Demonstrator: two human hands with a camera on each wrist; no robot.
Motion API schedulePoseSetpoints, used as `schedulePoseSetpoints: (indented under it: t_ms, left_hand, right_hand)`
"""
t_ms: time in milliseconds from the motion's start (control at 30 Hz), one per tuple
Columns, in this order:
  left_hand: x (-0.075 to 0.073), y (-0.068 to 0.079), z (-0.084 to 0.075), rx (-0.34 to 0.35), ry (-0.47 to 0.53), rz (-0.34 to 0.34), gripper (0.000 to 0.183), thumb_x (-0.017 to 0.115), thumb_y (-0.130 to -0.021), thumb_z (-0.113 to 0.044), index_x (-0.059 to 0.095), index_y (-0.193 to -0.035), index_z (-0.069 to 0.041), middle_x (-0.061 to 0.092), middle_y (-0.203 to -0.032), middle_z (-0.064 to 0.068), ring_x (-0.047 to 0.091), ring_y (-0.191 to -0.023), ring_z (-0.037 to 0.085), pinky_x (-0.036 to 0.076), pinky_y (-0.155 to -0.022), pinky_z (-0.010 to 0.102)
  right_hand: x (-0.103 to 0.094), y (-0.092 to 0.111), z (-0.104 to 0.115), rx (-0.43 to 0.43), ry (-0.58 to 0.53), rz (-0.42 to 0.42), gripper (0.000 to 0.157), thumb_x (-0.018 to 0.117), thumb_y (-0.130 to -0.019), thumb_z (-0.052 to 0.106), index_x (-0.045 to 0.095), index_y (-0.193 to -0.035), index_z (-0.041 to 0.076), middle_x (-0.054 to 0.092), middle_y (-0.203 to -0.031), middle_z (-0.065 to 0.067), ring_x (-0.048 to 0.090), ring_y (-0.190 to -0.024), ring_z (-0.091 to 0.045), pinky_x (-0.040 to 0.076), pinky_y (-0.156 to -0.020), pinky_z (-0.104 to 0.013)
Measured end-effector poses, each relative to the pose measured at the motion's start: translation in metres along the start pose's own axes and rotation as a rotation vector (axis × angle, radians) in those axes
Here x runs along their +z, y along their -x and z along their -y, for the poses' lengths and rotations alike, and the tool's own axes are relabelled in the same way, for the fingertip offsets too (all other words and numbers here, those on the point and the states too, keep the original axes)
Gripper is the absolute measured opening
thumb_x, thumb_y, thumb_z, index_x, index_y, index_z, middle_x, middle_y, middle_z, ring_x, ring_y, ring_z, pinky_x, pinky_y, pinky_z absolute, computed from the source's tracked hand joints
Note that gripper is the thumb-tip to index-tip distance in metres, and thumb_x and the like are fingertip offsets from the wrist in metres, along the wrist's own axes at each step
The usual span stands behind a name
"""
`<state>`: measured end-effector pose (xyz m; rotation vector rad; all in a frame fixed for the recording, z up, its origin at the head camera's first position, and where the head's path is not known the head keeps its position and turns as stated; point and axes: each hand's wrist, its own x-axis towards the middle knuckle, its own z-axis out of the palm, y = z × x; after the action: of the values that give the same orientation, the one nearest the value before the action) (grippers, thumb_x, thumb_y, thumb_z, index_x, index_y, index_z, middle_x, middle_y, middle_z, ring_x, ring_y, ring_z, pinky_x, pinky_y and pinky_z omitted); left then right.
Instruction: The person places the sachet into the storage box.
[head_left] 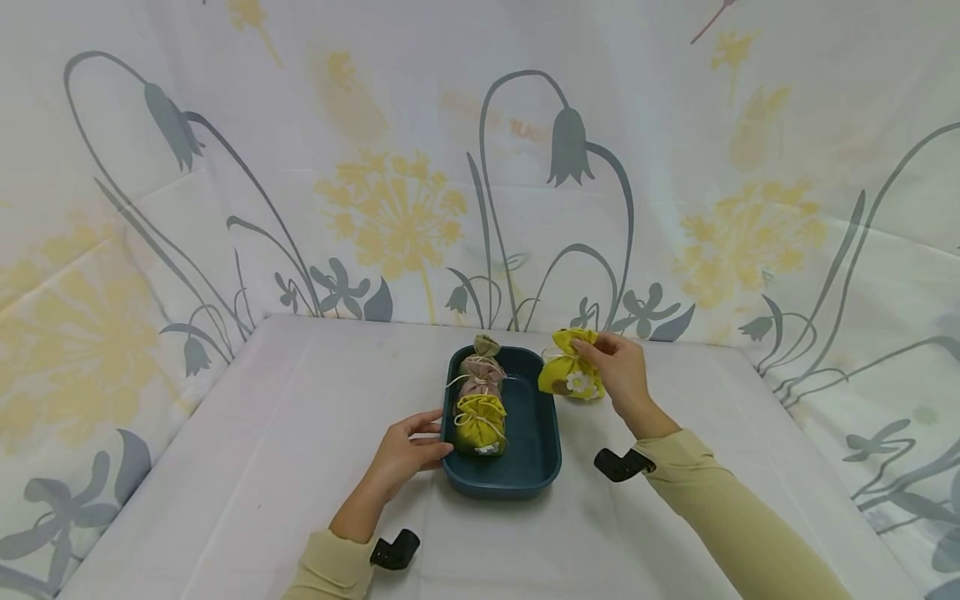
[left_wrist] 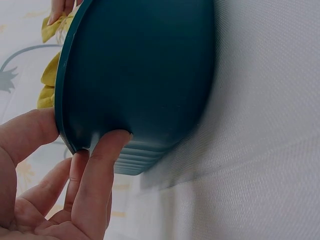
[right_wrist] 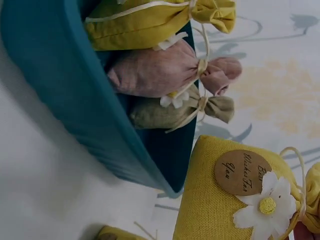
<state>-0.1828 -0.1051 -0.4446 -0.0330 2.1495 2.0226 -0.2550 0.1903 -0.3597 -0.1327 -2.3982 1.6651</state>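
My right hand (head_left: 621,371) pinches the tied neck of a yellow drawstring sachet (head_left: 572,367), holding it by the right rim of a dark teal tray (head_left: 536,433). The sachet (right_wrist: 210,200) bears a white flower and a round brown "Best Wishes For You" label in the right wrist view. On the tray's left side, my left hand (head_left: 408,450) holds the edge, fingers at the rim and on the outer wall (left_wrist: 135,90). A row of sachets lies inside along the left: yellow (head_left: 480,423), dusty pink (head_left: 482,377) and olive (right_wrist: 162,112) at the far end.
Another yellow piece with a brown label (right_wrist: 119,234) shows at the lower edge of the right wrist view, on the white tablecloth (head_left: 300,400). Behind the table hangs a flower-printed cloth (head_left: 405,208). Black wrist devices (head_left: 396,550) sit at both cuffs.
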Motion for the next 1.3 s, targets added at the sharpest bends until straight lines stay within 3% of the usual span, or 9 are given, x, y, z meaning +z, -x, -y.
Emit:
schedulePoseSetpoints:
  t_ms: [367, 733, 1100, 1300]
  left_hand:
    - [0.000, 0.001, -0.001, -0.009, -0.004, -0.008, 0.057, 0.070, -0.080, 0.001, 0.049, -0.133, -0.002, 0.052, -0.116, 0.019, 0.062, -0.097, 0.025, 0.056, -0.071, 0.035]
    - [0.001, 0.000, 0.000, -0.005, -0.010, -0.007, 0.059, 0.070, -0.081, 0.002, 0.047, -0.134, -0.001, 0.052, -0.117, 0.018, 0.062, -0.097, 0.025, 0.057, -0.070, 0.036]
    - [0.001, 0.000, -0.003, 0.000, -0.002, -0.009, 0.057, 0.070, -0.080, 0.001, 0.048, -0.133, 0.000, 0.052, -0.116, 0.018, 0.062, -0.096, 0.024, 0.057, -0.070, 0.036]
    - [0.001, 0.002, -0.004, 0.000, -0.004, -0.009, 0.057, 0.070, -0.080, 0.001, 0.048, -0.133, 0.000, 0.051, -0.116, 0.019, 0.062, -0.096, 0.024, 0.057, -0.070, 0.036]
  right_hand:
    - [0.026, -0.005, 0.013, -0.014, -0.023, 0.033, 0.033, 0.070, -0.085, 0.025, 0.064, -0.100, -0.004, 0.061, -0.087, -0.006, 0.053, -0.082, -0.015, 0.049, -0.068, -0.022]
    - [0.044, -0.007, 0.010, -0.041, 0.007, 0.051, 0.028, 0.070, -0.085, 0.021, 0.066, -0.100, -0.003, 0.063, -0.089, -0.010, 0.058, -0.084, -0.022, 0.052, -0.075, -0.036]
    - [0.055, -0.009, -0.001, -0.022, 0.062, 0.105, 0.029, 0.072, -0.083, 0.024, 0.067, -0.098, 0.000, 0.061, -0.087, -0.010, 0.052, -0.078, -0.021, 0.046, -0.063, -0.027]
    - [0.058, -0.009, -0.007, 0.000, 0.051, 0.148, 0.028, 0.072, -0.083, 0.019, 0.067, -0.100, -0.002, 0.061, -0.090, -0.010, 0.051, -0.079, -0.019, 0.046, -0.065, -0.026]
